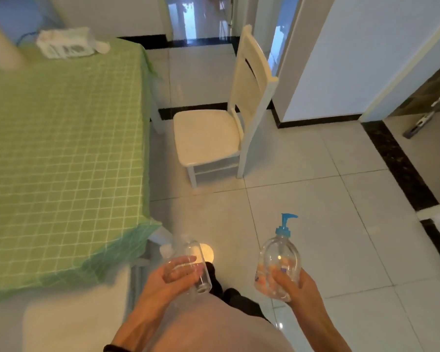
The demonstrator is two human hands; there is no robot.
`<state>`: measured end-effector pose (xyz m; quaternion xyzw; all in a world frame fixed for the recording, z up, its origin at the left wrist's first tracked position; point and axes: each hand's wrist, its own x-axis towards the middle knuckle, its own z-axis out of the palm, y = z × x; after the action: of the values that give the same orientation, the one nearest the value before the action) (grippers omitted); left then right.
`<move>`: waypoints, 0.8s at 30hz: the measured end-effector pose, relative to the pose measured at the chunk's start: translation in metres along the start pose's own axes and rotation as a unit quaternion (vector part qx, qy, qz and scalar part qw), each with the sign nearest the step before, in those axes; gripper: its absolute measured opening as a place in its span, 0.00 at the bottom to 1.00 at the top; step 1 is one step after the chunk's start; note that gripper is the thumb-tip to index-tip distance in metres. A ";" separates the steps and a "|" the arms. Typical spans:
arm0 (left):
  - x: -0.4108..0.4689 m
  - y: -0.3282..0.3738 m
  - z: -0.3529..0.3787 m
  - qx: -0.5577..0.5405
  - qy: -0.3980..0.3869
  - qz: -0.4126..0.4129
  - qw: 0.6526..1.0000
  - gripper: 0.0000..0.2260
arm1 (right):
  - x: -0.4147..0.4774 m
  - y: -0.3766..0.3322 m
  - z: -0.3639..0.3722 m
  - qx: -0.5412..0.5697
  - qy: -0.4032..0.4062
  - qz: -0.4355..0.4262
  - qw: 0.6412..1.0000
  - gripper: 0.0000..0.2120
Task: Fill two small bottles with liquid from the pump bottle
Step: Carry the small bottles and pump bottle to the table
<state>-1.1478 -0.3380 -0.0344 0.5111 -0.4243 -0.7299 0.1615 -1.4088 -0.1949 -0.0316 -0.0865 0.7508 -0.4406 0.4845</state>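
The right hand, forearm stretched forward, curls round the lower body of the upright pump bottle. The left hand, palm turned up, clasps a clear small bottle lying tilted across its fingers, over the floor near the green-clothed counter.

White chair beside green-clothed table; tissue pack on it

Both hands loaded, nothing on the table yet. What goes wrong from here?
1. The left hand holds the clear small bottle over the tiled floor, not the green-clothed table. A slip would likely drop it.
2. The right hand grips the pump bottle by its body, so no hand is free to press the blue pump head.
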 end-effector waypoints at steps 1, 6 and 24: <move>0.007 0.004 -0.002 -0.011 0.007 0.002 1.000 0.22 | 0.012 -0.011 0.002 -0.003 -0.008 -0.002 1.000 0.26; 0.061 0.029 -0.011 -0.030 0.026 0.004 0.999 0.22 | 0.079 -0.060 0.019 -0.022 -0.053 -0.004 0.998 0.22; 0.266 0.213 -0.033 -0.086 0.058 0.021 0.994 0.24 | 0.291 -0.281 0.106 -0.112 -0.138 -0.031 0.984 0.24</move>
<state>-1.2743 -0.6566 -0.0332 0.5279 -0.3606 -0.7290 0.2448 -1.5575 -0.5857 -0.0268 -0.2231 0.7182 -0.3527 0.5568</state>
